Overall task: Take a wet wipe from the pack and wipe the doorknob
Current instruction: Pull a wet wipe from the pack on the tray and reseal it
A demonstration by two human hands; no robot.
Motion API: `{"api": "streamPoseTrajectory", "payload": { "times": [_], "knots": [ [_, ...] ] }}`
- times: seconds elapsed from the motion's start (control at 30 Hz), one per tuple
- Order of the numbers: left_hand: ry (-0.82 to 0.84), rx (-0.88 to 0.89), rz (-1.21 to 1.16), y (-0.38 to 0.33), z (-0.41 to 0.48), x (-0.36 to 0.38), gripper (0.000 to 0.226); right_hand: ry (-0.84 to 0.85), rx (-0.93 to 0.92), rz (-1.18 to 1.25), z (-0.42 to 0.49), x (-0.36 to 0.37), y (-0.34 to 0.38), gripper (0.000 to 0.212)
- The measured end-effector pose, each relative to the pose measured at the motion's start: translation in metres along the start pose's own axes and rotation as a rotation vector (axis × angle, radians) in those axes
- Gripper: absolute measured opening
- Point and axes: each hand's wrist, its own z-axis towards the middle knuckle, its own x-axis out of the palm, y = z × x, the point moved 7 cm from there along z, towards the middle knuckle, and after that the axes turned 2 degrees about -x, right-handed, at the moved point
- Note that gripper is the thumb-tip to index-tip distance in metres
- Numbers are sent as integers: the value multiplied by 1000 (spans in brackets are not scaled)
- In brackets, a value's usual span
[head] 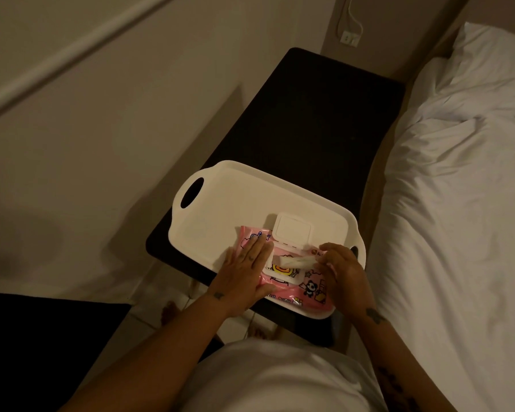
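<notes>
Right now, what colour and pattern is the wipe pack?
Pink with cartoon animal prints, under a white flip lid; wipe pack, head view.

Dim, warm indoor light; dark table (304,126) swallows detail. Soft shadows on floor at left. Wide-angle bending at edges; slightly soft focus.

Bedroom, white bed (458,203), pillow (494,58), dark bedside table (309,120)
</notes>
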Motion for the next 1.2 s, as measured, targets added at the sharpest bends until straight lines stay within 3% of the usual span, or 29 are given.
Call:
{"api": "streamPoseTrajectory", "payload": {
  "times": [0.13, 0.3, 0.43, 0.53, 0.8, 0.93, 1.1, 1.2],
  "knots": [
    [-47, -34, -87, -2, -4, -9, 88, -109, 175, 112, -9, -18, -18, 10],
    [-201, -76, -288, 0, -15, -29, 99, -205, 211, 274, -18, -27, -14, 18],
    [-160, 40, -263, -9, -24, -30, 64, -249, 322, 573, -20, -22, -9, 23],
    [-88, 122, -242, -17, -27, -23, 39, -232, 422, 800, -17, -16, -5, 9],
    [-312, -190, -1126, -1, -20, -58, 21, -63, 447, 1041, -7, 13, 9, 16],
    [-285, -228, -1358, 0, -17, -55, 30, 20, 425, 1010, -5, 26, 17, 14],
    [-310, -338, -1318, 18, -17, -47, 20, -17, 213, 441, 25, 13, 19, 16],
    [-337, -384, -1232, 33, -19, -43, 21, -17, 177, 199, 48, 13, 10, 34]
  ]
}}
